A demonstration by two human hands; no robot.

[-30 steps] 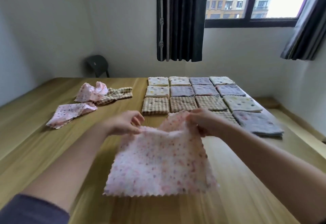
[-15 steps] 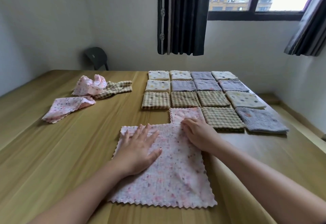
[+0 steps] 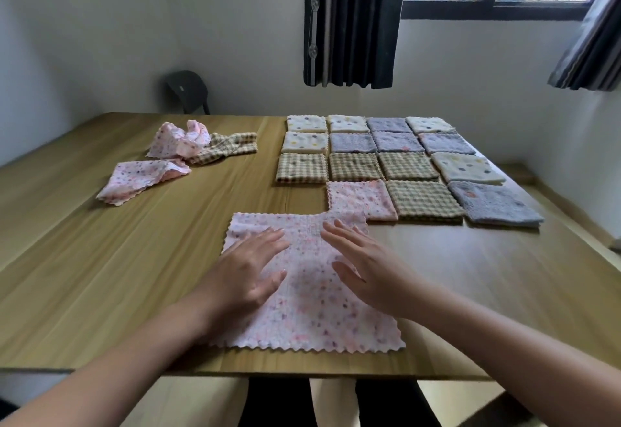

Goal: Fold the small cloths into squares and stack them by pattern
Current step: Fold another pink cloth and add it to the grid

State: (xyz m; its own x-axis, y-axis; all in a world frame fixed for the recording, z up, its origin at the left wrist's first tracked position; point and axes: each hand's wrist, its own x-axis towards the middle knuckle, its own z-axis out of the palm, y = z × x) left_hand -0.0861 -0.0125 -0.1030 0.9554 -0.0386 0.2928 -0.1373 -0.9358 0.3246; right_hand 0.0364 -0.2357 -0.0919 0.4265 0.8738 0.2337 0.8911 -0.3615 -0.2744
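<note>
Left hand (image 3: pixel 243 273) and right hand (image 3: pixel 371 270): fingers straight, gripping nothing, flat on unfolded pink cloth (image 3: pixel 312 305); folded squares (image 3: pixel 356 166) beyond fingertips.

Your left hand (image 3: pixel 248 272) lies flat on the pink spotted cloth (image 3: pixel 312 312), fingers straight and spread. Your right hand (image 3: pixel 366 268) is over the same cloth, fingers straight; can't tell if it touches. The cloth is spread flat on the desk (image 3: pixel 100 275). Its far right corner meets a folded pink square (image 3: pixel 361 199). Further right of the cloth, in that row: a checked square (image 3: pixel 423 203), then a grey square (image 3: pixel 494 205). Beyond the cloth are rows of folded squares: checked row (image 3: pixel 354 166), grey ones (image 3: pixel 353 142), cream spotted ones (image 3: pixel 305 142). Far left of the cloth, unfolded: loose pink cloth (image 3: pixel 141 179), crumpled pink cloth (image 3: pixel 179 139), loose checked cloth (image 3: pixel 228 146).
</note>
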